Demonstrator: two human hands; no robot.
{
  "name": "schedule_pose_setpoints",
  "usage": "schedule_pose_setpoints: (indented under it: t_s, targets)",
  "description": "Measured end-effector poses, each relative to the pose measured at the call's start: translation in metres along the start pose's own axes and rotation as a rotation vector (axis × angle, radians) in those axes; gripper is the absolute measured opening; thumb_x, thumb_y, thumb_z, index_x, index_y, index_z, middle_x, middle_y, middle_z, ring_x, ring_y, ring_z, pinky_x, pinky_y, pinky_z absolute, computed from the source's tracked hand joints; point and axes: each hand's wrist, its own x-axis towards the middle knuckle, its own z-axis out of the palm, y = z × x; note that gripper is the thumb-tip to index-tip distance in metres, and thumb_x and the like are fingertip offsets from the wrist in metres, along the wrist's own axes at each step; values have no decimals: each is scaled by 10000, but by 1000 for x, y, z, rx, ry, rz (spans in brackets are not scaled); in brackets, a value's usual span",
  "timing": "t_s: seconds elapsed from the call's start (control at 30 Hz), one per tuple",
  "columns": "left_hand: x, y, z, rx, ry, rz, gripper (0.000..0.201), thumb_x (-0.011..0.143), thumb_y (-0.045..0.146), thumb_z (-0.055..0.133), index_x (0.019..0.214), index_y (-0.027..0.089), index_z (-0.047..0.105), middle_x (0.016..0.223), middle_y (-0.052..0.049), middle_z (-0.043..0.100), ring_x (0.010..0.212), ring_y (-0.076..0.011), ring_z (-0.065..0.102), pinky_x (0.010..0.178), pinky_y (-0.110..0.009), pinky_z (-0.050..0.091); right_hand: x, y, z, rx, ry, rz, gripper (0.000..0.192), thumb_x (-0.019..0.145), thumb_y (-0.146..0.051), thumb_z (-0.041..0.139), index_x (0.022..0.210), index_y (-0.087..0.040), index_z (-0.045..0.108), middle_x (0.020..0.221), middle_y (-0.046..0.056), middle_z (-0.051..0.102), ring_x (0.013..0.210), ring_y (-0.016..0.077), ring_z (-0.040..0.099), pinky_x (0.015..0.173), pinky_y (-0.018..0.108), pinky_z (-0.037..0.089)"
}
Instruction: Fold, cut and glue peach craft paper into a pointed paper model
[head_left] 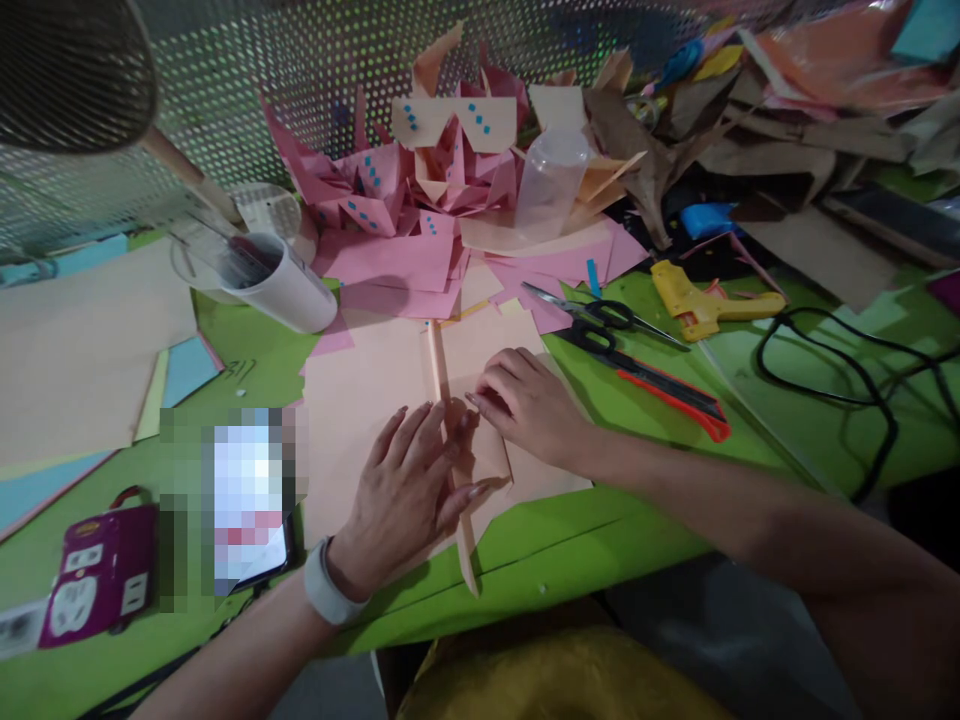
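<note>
A narrow, folded strip of peach paper (437, 365) runs lengthwise over larger peach sheets (360, 400) on the table. My left hand (405, 480), with a pale band on the wrist, lies across this strip, fingers stretched out and pressing down. Just right of it, my right hand (529, 405) is closed, its thumb and fingertips together at the paper. Whatever is between those fingertips is hidden. A loose peach flap (487, 460) shows beneath both hands. The strip's pointed lower end (466, 565) reaches past the sheets toward the table's front edge.
Scissors (607, 315), a red-and-black utility knife (675, 390) and a yellow glue gun (709, 300) lie right. A tilted white cup (285, 285), a phone (255, 530) and a purple box (101, 570) are left. Pink cut papers (397, 260) and a clear plastic cup (551, 180) stand behind.
</note>
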Motion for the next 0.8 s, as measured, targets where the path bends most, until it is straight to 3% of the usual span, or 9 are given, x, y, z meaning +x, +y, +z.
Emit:
schedule_pose_setpoints:
  t_s: [0.3, 0.57, 0.8]
  targets:
    - [4, 3, -1, -15, 15, -10, 510, 951, 533, 447, 1285, 160, 545, 1384, -176, 524, 1277, -322, 482, 1064, -520, 411, 0, -1, 2, -6, 12, 14, 105, 944, -188, 517, 863, -180, 584, 926, 91, 605, 905, 231, 534, 820, 372, 463]
    - [10, 7, -3, -8, 47, -7, 594, 950, 578, 407, 1317, 126, 523, 1310, -178, 566, 1209, -305, 526, 995, -449, 452, 1, -2, 2, -8, 7, 32, 83, 939, -182, 520, 879, -181, 578, 940, 91, 609, 921, 238, 530, 822, 377, 460]
    - [9, 8, 0, 36, 25, 9, 608, 945, 559, 443, 1328, 91, 503, 1324, -202, 560, 1221, -327, 511, 972, -465, 460, 1, -2, 2, -31, -15, 28, 96, 951, -197, 511, 899, -166, 585, 962, 105, 614, 936, 245, 528, 840, 382, 461]
